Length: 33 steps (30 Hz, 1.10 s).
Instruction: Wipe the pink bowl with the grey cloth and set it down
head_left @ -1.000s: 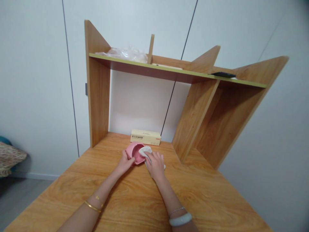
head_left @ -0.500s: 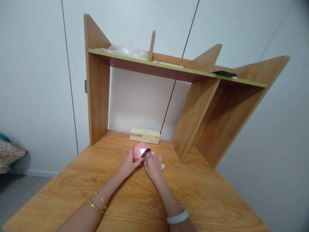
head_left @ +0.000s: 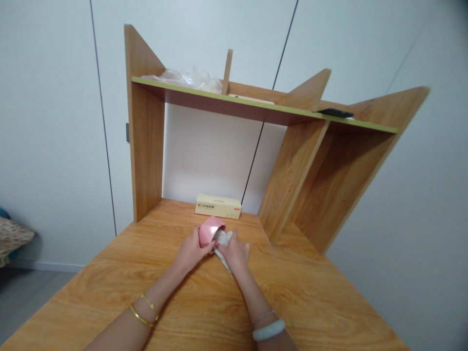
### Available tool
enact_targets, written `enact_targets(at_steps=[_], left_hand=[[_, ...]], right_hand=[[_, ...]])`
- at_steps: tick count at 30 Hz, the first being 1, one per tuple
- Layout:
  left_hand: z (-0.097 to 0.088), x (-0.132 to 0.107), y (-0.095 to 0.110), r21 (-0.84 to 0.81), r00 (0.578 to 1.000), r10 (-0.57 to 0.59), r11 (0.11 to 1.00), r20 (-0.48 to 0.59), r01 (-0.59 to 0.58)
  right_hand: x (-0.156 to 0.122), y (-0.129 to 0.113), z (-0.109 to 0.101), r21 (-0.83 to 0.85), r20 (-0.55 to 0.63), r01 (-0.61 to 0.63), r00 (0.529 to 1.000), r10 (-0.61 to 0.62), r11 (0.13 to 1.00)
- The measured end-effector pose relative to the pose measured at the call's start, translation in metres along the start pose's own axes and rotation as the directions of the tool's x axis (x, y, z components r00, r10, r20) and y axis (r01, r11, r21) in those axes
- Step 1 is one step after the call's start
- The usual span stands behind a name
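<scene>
Tilted on its side above the desk is a pink faceted bowl or cup (head_left: pixel 209 230), its opening turned toward the right. My left hand (head_left: pixel 191 251) grips it from the left, fingers wrapped round its outside. A crumpled white tissue or cloth (head_left: pixel 223 239) is bunched at the opening, partly inside and partly hanging below. My right hand (head_left: pixel 234 249) is closed on this white piece, just right of the pink vessel. The vessel's inside is mostly hidden by the tissue and my fingers.
Behind the hands, a cream printed box (head_left: pixel 218 206) lies on the wooden desk (head_left: pixel 175 307). A wooden shelf unit (head_left: pixel 148 146) rises at the back. On its upper board are a clear plastic bag (head_left: pixel 190 79) and a flat black object (head_left: pixel 335 113).
My right hand has drawn slightly back and right from the vessel's opening, and more of the white tissue shows. My left hand still holds the pink vessel.
</scene>
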<state>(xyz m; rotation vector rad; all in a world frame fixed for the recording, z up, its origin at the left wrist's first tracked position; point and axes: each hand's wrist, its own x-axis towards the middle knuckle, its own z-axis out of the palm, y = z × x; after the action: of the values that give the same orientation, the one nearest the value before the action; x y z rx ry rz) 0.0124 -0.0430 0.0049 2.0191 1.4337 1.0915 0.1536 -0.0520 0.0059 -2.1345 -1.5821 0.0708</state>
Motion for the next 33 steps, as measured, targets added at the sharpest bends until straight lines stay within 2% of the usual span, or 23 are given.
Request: enact_targets(at_steps=[3,7,10,14,16,18,20,23,29,31,33], left_hand=[[-0.001,-0.004,0.008,0.113,0.996,0.053,0.992,0.069,-0.06],[-0.004,-0.006,0.017,0.238,0.996,0.036,0.97,0.078,-0.053],[-0.007,-0.006,0.021,0.299,0.996,0.003,0.954,0.085,-0.028],[-0.009,-0.007,0.022,0.315,0.997,-0.029,0.949,0.078,0.003],[-0.01,-0.008,0.023,0.316,0.997,-0.04,0.949,0.066,0.017],[-0.011,-0.01,0.024,0.312,0.997,-0.026,0.95,0.075,0.001],[-0.012,-0.011,0.026,0.311,0.995,0.014,0.949,0.103,-0.045],[-0.013,-0.013,0.029,0.326,0.989,0.067,0.939,0.135,-0.108],[-0.016,-0.012,0.025,0.309,0.993,0.077,0.946,0.088,-0.101],[-0.017,-0.009,0.021,0.261,0.996,0.072,0.962,0.045,-0.081],[-0.016,-0.006,0.016,0.169,0.997,0.077,0.983,0.003,-0.076]], right_hand=[[0.005,0.002,0.006,0.083,0.014,-0.046,0.999,0.045,0.996],[0.009,0.006,0.009,0.209,-0.088,-0.061,0.993,0.081,0.976],[0.009,0.009,0.006,0.244,-0.207,0.019,0.978,0.033,0.97],[0.007,0.008,0.002,0.139,-0.306,0.154,0.946,-0.105,0.978],[0.007,0.007,0.001,0.074,-0.281,0.125,0.955,-0.1,0.989],[0.006,0.006,0.001,0.046,-0.202,0.041,0.979,-0.031,0.998],[0.007,0.008,0.002,0.066,-0.102,-0.023,0.994,0.029,0.998],[0.009,0.013,0.004,0.139,-0.016,-0.023,1.0,0.025,0.99],[0.011,0.02,0.013,0.264,-0.078,0.131,0.99,-0.114,0.956],[0.01,0.02,0.016,0.318,-0.119,0.183,0.981,-0.152,0.93],[0.01,0.02,0.02,0.389,-0.168,0.194,0.976,-0.137,0.9]])
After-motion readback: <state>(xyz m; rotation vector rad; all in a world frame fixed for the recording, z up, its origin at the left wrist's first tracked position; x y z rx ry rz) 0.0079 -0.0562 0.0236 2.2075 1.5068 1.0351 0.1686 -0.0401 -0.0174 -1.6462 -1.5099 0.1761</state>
